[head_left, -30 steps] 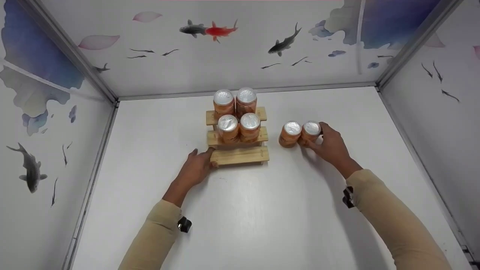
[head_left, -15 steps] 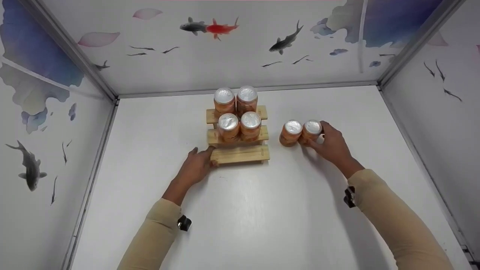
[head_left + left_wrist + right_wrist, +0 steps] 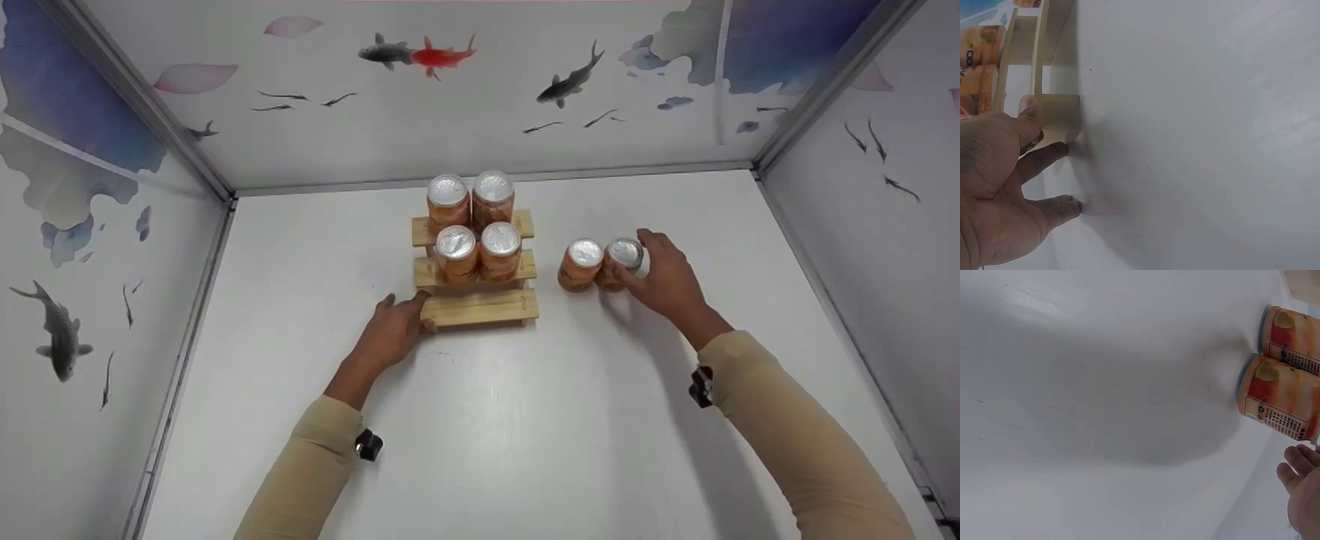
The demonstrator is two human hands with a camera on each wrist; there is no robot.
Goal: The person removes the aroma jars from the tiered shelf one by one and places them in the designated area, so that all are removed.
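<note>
- Head view: the right hand (image 3: 667, 281) is spread wide around the top of the near can (image 3: 625, 252), its thumb over the can's near side; whether the thumb touches is hard to tell. The right-wrist view shows the other fingers just beside the can's top and apart from it, so no grip shows.
- The far can (image 3: 580, 264) stands upright on the side of the near can away from that hand, the two seeming to touch. Knocking the near can sideways could tip or push its neighbour; an uneven close, thumb landing first, would be the likely cause.
- A hold taken only at the rim might slip, since the lid and sides look smooth.
- The left hand (image 3: 390, 334) grips the near end of the wooden rack (image 3: 480, 309), thumb against the lowest step, two fingertips reaching down to the table (image 3: 480, 442).
- Four more cans (image 3: 500, 255) stand in pairs on the steps beyond the left hand's fingertips, the lowest step bare. A sharp tug or twist from the left hand could rock the rack and topple them, the highest pair probably worst.
</note>
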